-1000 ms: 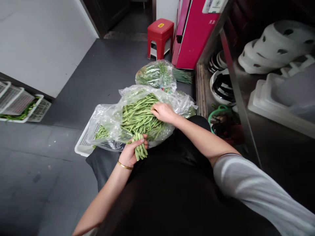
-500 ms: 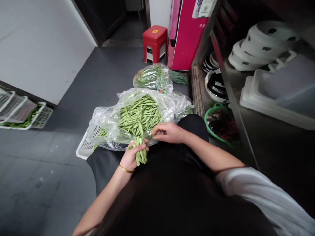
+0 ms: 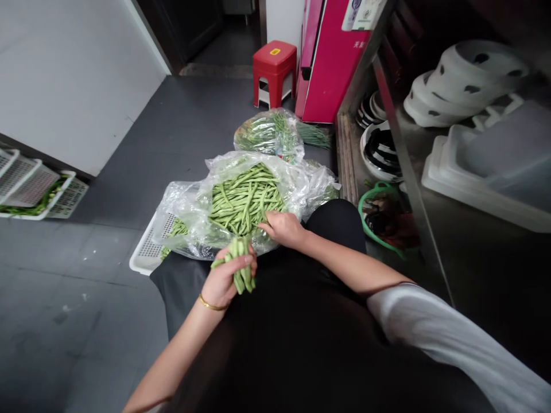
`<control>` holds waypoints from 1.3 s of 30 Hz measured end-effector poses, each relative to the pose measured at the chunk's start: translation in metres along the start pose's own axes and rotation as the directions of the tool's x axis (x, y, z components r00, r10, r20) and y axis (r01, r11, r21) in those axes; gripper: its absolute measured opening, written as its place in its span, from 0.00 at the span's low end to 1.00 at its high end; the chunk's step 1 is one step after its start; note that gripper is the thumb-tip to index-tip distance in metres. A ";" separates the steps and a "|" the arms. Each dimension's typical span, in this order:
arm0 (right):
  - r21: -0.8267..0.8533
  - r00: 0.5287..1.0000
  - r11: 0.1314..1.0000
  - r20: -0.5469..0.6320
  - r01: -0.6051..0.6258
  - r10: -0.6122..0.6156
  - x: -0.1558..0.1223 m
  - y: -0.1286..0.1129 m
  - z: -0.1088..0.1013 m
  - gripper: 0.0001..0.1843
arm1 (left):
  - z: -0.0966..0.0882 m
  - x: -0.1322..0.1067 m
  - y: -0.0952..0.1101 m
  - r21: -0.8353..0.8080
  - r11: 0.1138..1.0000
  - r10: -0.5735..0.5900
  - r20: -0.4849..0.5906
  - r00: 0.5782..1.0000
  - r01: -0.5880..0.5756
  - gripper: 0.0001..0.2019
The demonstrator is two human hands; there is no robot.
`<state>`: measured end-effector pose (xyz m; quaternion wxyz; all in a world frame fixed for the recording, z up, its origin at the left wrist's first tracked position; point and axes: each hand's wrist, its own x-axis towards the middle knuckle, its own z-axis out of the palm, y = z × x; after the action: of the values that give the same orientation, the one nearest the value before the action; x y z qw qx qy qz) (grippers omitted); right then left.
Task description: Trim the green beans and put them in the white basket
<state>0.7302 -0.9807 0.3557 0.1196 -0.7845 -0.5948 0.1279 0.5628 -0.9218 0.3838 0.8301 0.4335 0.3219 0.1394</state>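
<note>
My left hand [image 3: 226,274] is closed round a bunch of green beans [image 3: 241,267], whose ends stick out above and below the fingers. A heap of loose green beans [image 3: 245,198] lies in front of it inside an opened clear plastic bag [image 3: 198,215]. At the right front edge of that heap is my right hand [image 3: 284,228], its fingers curled together against the beans. What the right fingertips hold, if anything, is hidden. Under the bag's left side shows a white perforated basket [image 3: 148,249] with some beans in it.
Behind the heap lies another bag of long green vegetables [image 3: 269,135]. A red stool [image 3: 274,71] stands beyond it near a pink cabinet [image 3: 338,69]. To the right are a green basket [image 3: 365,221] and a metal shelf with white containers [image 3: 451,158]. White crates [image 3: 66,198] sit at left.
My right hand has moved slightly left and forward to the heap, and its fingers have curled in. The left hand still grips its bunch, a little lower and further left.
</note>
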 end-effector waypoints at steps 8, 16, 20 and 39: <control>-0.003 0.924 0.954 0.249 0.300 -0.290 -0.035 -0.028 -0.018 0.22 | -0.004 0.016 0.000 0.290 0.939 0.254 -0.218 0.942 -0.186 0.13; 0.084 0.952 0.948 -0.015 0.307 -0.307 -0.010 0.001 -0.062 0.17 | -0.009 0.015 0.003 0.353 0.927 0.185 -0.135 0.974 -0.127 0.13; 0.705 0.910 0.673 0.097 0.224 -0.404 -0.006 -0.003 -0.037 0.16 | -0.007 0.011 0.004 0.446 0.882 0.193 -0.049 0.980 -0.151 0.12; 0.032 0.966 0.989 0.223 -0.144 0.133 0.063 -0.010 0.003 0.24 | -0.238 0.047 0.134 0.597 0.802 0.469 -0.618 0.631 -0.012 0.17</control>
<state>0.7368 -0.9170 0.3524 0.0624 -0.8022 -0.5449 0.2361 0.4490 -0.6689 0.3738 0.4402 0.5941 0.5916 0.3214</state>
